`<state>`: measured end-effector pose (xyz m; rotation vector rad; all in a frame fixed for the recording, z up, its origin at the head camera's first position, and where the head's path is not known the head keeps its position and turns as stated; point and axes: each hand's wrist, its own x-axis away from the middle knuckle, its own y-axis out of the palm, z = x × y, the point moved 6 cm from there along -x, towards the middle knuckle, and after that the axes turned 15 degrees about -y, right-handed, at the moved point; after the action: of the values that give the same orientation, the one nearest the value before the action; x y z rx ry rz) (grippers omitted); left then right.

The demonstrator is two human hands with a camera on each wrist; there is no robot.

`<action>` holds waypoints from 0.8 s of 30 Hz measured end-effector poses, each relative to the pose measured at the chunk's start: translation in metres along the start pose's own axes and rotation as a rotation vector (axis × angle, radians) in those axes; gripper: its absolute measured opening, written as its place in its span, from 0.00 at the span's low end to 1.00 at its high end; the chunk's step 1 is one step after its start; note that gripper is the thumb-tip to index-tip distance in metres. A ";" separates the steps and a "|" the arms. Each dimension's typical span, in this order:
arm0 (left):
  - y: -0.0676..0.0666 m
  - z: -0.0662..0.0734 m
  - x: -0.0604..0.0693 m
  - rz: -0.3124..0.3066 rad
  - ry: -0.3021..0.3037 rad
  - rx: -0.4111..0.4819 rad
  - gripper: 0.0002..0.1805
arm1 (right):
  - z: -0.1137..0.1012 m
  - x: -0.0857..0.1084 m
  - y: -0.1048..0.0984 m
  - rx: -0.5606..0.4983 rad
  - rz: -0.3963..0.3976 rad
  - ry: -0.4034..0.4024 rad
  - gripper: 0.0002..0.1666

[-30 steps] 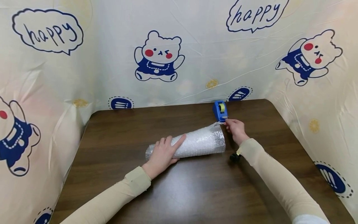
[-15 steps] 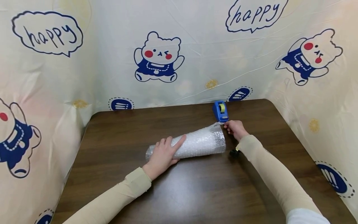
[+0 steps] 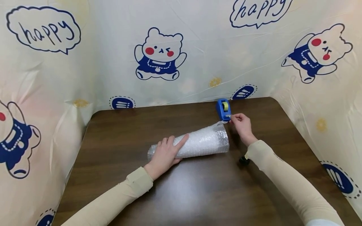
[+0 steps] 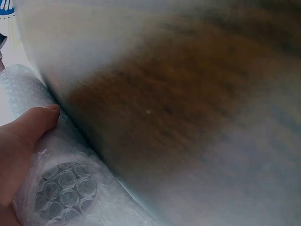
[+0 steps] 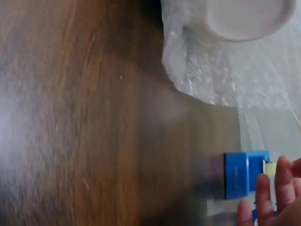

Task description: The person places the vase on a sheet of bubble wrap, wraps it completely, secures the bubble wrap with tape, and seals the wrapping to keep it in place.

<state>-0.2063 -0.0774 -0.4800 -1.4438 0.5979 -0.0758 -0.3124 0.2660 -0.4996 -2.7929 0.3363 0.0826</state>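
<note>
A bundle rolled in clear bubble wrap lies slantwise on the table. Across its left part, my left hand grips it, with the thumb along the near side. The right wrist view shows the white rounded end of an object inside the wrap's open end. Just behind the bundle's right corner stands a blue tape dispenser with a yellowish roll of tape. My right hand pinches at the dispenser's cutter, apparently on the tape end; the tape between the fingertips is too small to see clearly.
The brown wooden table has rounded back corners. A printed curtain hangs close along its back and sides. A small black device hangs under the right cuff.
My right hand dips slightly toward me, then moves back up and right to the dispenser's cutter. The left hand and the bundle stay in place. The head view shifts slightly.
</note>
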 end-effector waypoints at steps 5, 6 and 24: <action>-0.002 0.000 -0.001 0.003 0.003 0.004 0.61 | -0.018 -0.002 -0.012 -0.176 0.118 -0.146 0.08; -0.003 0.000 -0.001 0.002 0.005 0.006 0.61 | -0.022 -0.003 -0.014 -0.200 0.123 -0.167 0.08; -0.001 0.001 0.001 -0.003 -0.009 -0.031 0.60 | -0.128 0.031 0.026 -0.311 -0.073 -0.490 0.16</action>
<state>-0.2050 -0.0772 -0.4792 -1.4740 0.5919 -0.0633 -0.2863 0.1930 -0.3893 -2.9491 0.1038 0.8492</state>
